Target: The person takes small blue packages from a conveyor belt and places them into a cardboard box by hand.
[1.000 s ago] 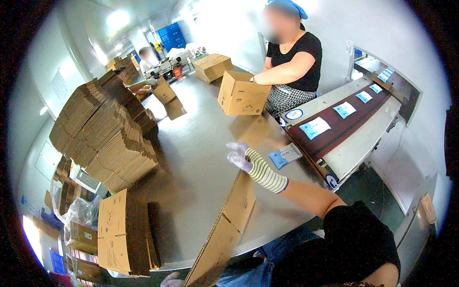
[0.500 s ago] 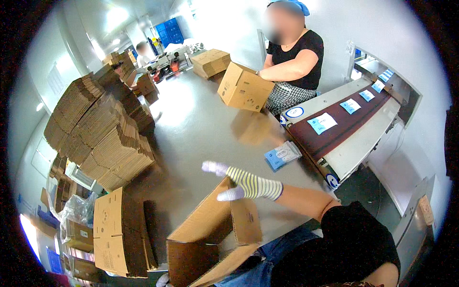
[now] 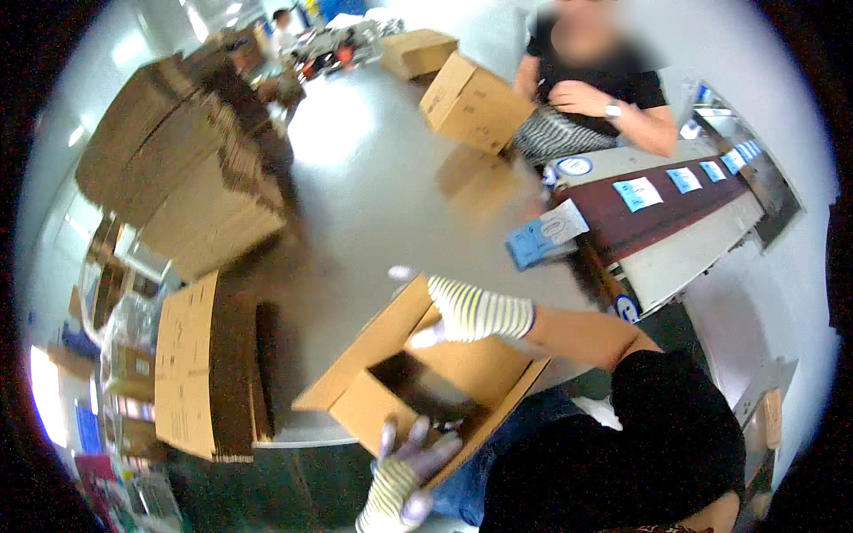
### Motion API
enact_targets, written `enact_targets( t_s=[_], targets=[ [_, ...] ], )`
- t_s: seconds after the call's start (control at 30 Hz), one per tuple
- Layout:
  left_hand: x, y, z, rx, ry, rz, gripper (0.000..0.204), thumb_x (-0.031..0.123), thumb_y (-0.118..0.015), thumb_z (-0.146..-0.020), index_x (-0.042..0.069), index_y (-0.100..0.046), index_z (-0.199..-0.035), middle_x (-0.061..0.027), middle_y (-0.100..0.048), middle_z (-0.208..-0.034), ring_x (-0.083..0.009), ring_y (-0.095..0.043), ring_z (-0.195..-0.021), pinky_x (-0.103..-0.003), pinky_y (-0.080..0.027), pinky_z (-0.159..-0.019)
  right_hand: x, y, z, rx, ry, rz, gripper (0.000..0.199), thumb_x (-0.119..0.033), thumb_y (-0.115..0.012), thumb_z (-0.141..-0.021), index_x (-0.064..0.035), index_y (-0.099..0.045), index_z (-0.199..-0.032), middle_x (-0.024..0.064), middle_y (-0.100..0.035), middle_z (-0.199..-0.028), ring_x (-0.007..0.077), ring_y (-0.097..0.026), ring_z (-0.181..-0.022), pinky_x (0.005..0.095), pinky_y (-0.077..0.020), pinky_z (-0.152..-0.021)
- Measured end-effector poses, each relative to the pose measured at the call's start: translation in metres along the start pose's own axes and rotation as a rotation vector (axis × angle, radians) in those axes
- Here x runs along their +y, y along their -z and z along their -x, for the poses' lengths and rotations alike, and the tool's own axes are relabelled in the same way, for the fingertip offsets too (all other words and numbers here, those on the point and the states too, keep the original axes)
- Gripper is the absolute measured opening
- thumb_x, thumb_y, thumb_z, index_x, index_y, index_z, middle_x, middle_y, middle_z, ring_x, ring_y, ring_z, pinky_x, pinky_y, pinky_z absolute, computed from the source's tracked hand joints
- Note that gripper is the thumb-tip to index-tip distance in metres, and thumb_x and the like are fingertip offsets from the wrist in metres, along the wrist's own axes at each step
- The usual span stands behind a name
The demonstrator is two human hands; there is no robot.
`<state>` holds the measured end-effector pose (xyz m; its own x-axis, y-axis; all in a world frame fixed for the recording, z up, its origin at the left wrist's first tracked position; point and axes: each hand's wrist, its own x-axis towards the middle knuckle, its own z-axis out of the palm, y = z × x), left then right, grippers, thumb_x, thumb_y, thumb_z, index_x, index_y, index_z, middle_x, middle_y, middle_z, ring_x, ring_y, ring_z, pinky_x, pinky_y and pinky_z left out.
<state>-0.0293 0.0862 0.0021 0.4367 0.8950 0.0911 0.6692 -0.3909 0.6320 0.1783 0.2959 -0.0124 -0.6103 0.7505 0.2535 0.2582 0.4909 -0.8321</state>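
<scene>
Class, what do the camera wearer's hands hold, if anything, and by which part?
An open cardboard box: the right hand straddles its far rim; the left hand lies over its near rim, grip unclear.

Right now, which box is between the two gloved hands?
The open box: right hand at its far side, left hand at its near side. The box beside the co-worker is away from both.

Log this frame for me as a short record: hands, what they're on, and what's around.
Right grip: striped glove, at the open carton's upper edge, thumb inside
Left grip: striped glove, fingers spread at the carton's lower corner
Carton interior: partly dark; bottom's state unclear
Left side: flattened cartons standing, taller stack beyond
Right side: blue-and-white packets on the table, beside a conveyor belt carrying more
Far side: co-worker next to another carton
</scene>
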Motion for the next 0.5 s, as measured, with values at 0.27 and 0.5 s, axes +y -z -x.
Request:
enact_targets(
  t_s=[0.27, 0.5],
  targets=[
    [-0.001, 0.01, -0.026, 0.586, 0.116, -0.37, 0.03, 0.004, -0.056, -0.084, 0.005, -0.058, -0.113, -0.0155, -0.061, -0.113, -0.0321, -0.056, -0.109, -0.041, -0.041, -0.097, 0.023, -0.008, 0.001, -0.228, -0.023, -0.221, 0.064, -0.013, -0.07, -0.078, -0.0026, -0.041, -0.134, 0.0123, -0.055, -0.125, 0.0208, -0.05, -0.118, 0.0355, -0.0363, -0.103],
    [0.011, 0.009, -0.044, 0.133, -0.007, -0.415, 0.04, 0.008, -0.058, -0.077, 0.006, -0.055, -0.117, -0.0188, -0.061, -0.102, -0.0361, -0.056, -0.1, -0.046, -0.04, -0.097, 0.031, -0.017, 0.01, -0.198, -0.058, -0.401, 0.055, -0.012, -0.067, -0.084, -0.0024, -0.044, -0.132, 0.009, -0.056, -0.124, 0.0184, -0.049, -0.117, 0.0339, -0.0359, -0.103]
  ],
)
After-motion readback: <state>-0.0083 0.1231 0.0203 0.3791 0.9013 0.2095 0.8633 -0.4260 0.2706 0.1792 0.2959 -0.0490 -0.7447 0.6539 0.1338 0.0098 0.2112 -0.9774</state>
